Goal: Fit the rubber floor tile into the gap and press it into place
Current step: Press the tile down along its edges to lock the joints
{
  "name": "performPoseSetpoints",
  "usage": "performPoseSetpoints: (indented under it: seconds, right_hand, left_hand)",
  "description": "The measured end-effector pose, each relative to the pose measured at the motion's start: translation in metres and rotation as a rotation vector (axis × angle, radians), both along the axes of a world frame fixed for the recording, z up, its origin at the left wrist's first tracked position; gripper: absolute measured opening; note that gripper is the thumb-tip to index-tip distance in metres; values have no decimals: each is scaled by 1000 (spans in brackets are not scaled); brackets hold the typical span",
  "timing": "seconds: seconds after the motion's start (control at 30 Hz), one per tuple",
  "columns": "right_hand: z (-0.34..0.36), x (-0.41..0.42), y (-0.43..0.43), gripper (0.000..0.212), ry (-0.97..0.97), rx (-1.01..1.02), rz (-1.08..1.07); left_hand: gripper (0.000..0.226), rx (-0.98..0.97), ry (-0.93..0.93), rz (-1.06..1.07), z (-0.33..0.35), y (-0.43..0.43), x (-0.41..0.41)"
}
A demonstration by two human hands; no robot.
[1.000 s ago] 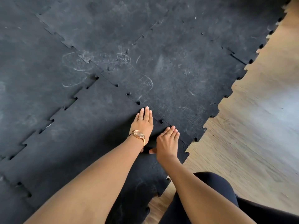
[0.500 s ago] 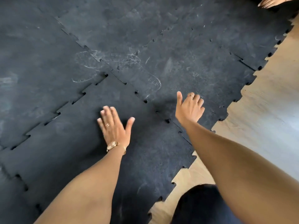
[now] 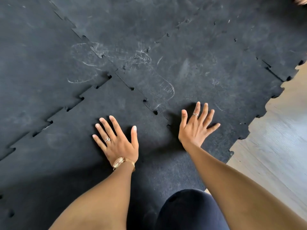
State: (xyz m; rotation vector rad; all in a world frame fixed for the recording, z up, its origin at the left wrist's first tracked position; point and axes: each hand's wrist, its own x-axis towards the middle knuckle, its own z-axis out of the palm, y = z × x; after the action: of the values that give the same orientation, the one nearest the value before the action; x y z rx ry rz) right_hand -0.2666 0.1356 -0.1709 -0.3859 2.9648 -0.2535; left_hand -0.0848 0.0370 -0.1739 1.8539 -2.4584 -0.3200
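Note:
The black rubber floor tile (image 3: 69,150) lies in front of me, its toothed edges meshed with the neighbouring black tiles (image 3: 191,47) along zigzag seams. My left hand (image 3: 116,140), with a ring and a gold watch, lies flat on this tile with fingers spread. My right hand (image 3: 196,127), also ringed, is spread open over the seam (image 3: 156,112) at the tile's far right edge, palm low over the rubber; whether it touches is unclear. Neither hand holds anything.
Bare light wood floor (image 3: 274,138) shows to the right of the tiles' toothed outer edge. My dark-clad knee (image 3: 187,211) rests at the bottom. Another person's hand (image 3: 301,1) peeks in at the top right corner. White scuff marks (image 3: 142,57) cross the far tiles.
Both hands left the near seam where they lay side by side. The left went left and spread flat on the tile; the right rose, then came down open by the seam.

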Motion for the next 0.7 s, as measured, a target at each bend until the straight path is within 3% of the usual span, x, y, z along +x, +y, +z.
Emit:
performPoseSetpoints:
  seconds: [0.13, 0.23, 0.3, 0.43, 0.7]
  right_hand:
    - [5, 0, -5, 82, -49, -28, -70]
    - [18, -5, -44, 83, -45, -247, -195]
    - [24, 0, -74, 86, 25, -362, -145]
    - [5, 20, -93, 84, 61, -115, 161]
    - [-3, 13, -96, 83, 34, 35, 239]
  left_hand:
    - [82, -23, 9, -9, -1, 1, 0]
    - [82, -15, -13, 0, -1, -1, -1]
    - [82, -11, -15, -4, -3, -1, 0]
    - [81, -38, -16, -1, -7, -1, -1]
    - [82, 7, -60, -10, -3, -2, -1]
